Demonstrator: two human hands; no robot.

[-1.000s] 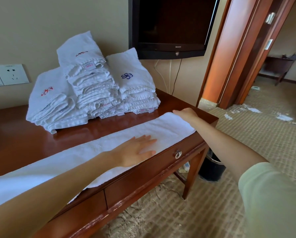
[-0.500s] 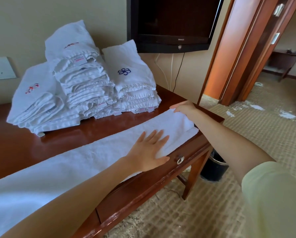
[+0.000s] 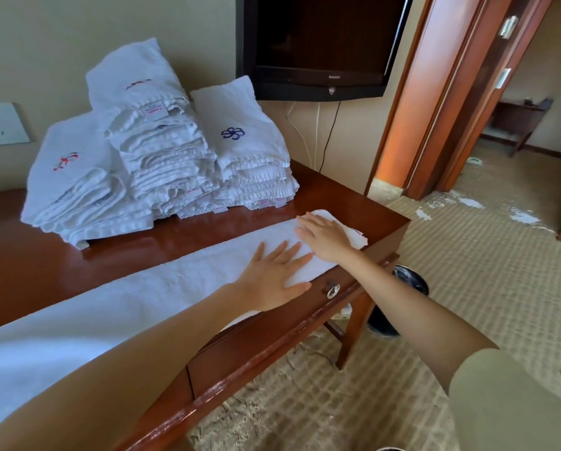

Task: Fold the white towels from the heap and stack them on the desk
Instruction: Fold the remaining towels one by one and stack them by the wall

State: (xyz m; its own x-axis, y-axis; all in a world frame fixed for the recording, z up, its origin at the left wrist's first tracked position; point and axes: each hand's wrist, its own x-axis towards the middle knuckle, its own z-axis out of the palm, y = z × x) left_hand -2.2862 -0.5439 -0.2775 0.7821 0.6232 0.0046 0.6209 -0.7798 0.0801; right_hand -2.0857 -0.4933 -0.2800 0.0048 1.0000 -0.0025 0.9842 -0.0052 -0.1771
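Along the front edge of the surface (image 3: 45, 255), a long white towel (image 3: 142, 294) lies partly folded under your flat, released left hand (image 3: 272, 278) and right hand (image 3: 324, 239), with three folded stacks (image 3: 162, 151) already behind it.

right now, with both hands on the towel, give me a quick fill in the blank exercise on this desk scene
1. The left hand and the right hand both lie ____ on the long towel, fingers straight.
2. Behind it, on the desk, stand ____ stacks of folded towels.
3. The stack nearest the television has a ____ emblem on top.
4. The stack furthest left has a ____ emblem.

Missing words: flat; three; blue; red.
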